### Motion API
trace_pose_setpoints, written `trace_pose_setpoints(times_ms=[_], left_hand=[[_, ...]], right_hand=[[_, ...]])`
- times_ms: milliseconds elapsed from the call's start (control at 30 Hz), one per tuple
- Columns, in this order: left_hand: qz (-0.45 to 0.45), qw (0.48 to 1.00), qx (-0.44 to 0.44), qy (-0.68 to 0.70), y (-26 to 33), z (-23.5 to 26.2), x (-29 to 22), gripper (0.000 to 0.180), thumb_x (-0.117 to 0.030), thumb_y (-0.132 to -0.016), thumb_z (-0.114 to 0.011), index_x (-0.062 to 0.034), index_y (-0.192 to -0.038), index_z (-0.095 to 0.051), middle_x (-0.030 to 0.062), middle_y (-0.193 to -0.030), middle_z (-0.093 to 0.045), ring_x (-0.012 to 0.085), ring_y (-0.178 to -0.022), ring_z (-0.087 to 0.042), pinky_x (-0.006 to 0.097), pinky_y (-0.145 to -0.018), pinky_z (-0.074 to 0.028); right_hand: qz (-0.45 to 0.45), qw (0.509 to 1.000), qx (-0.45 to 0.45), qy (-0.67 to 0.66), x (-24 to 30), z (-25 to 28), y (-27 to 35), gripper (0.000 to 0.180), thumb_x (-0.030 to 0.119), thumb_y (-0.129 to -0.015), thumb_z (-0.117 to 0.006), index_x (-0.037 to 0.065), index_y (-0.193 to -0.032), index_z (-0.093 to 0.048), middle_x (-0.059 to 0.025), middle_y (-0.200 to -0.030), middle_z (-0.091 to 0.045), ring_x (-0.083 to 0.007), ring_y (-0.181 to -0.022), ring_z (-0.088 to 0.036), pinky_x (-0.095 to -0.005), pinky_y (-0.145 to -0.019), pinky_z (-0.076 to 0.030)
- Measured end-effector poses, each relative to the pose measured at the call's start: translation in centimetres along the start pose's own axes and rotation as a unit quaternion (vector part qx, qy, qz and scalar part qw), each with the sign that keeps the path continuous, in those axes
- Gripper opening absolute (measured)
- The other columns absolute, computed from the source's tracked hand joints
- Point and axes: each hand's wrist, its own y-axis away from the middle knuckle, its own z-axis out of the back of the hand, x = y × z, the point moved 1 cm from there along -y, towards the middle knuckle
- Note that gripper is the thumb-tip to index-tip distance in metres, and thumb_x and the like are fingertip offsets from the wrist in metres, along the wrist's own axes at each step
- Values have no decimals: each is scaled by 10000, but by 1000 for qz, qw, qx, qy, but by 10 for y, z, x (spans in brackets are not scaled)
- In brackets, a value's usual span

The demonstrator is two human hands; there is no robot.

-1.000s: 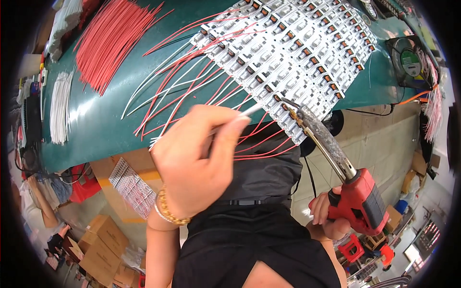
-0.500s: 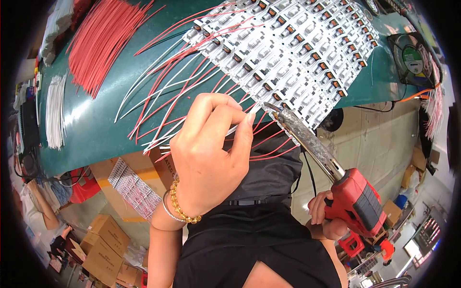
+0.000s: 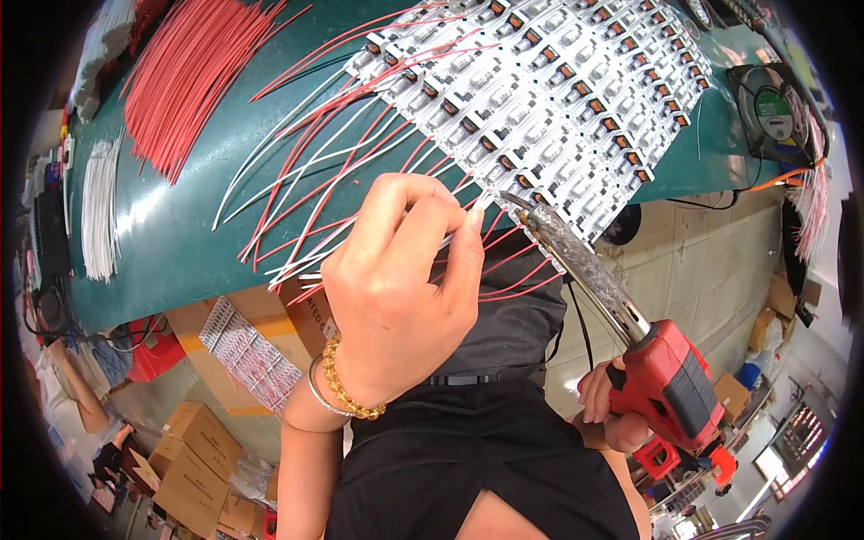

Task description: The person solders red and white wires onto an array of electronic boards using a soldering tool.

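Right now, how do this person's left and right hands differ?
The left hand brings thumb and fingertips together at the edge of the board, while the right hand curls round the grip of the iron.
The left hand shows its whole back; the right hand is partly hidden by the iron.
Bracelets circle the left hand's wrist; none shows by the right hand.
Both are gloveless.

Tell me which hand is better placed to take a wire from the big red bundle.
Left, I'd judge: the left hand is nearer the red bundle, though it seems to pinch a white wire. The right hand is farther off and grips the soldering gun.
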Motion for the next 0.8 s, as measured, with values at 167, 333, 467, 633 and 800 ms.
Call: trace_pose_setpoints(times_ms=[167,333,467,633,800], left_hand=[[-13,1000,-12,-7,2,-1,0,143,13,-731,-712,-44,-721,-580,48,-775,-565,187,-505,-523,295,-442,-388],[-12,1000,-12,-23,3,-1,-1,145,13,-732,-715,-37,-729,-579,49,-773,-566,190,-516,-530,301,-445,-392],[-22,999,-21,-20,4,-4,2,147,16,-730,-716,-33,-737,-578,56,-775,-568,193,-530,-539,302,-452,-399],[-34,999,-35,-16,3,-5,2,150,20,-725,-718,-28,-744,-577,65,-781,-574,196,-546,-553,295,-464,-411],[-27,999,-29,-19,4,-4,1,152,20,-722,-720,-28,-745,-577,65,-780,-574,199,-552,-556,297,-469,-415]], right_hand=[[-37,998,-3,42,3,1,-1,708,752,-677,-652,82,-537,-470,18,-453,-470,-118,-403,-477,-241,-394,-336],[-1,999,-16,-31,-4,4,5,672,679,-702,-697,67,-728,-422,9,-451,-469,-121,-404,-475,-244,-397,-333],[2,999,5,-43,-6,5,5,680,666,-706,-703,67,-784,-391,5,-449,-463,-119,-407,-480,-248,-395,-334],[19,999,33,-18,-3,3,-2,655,688,-731,-666,74,-593,-481,10,-463,-483,-125,-403,-476,-253,-400,-336],[16,999,38,-11,-3,-1,-8,633,635,-776,-654,85,-514,-485,15,-468,-488,-123,-405,-470,-251,-407,-337]])
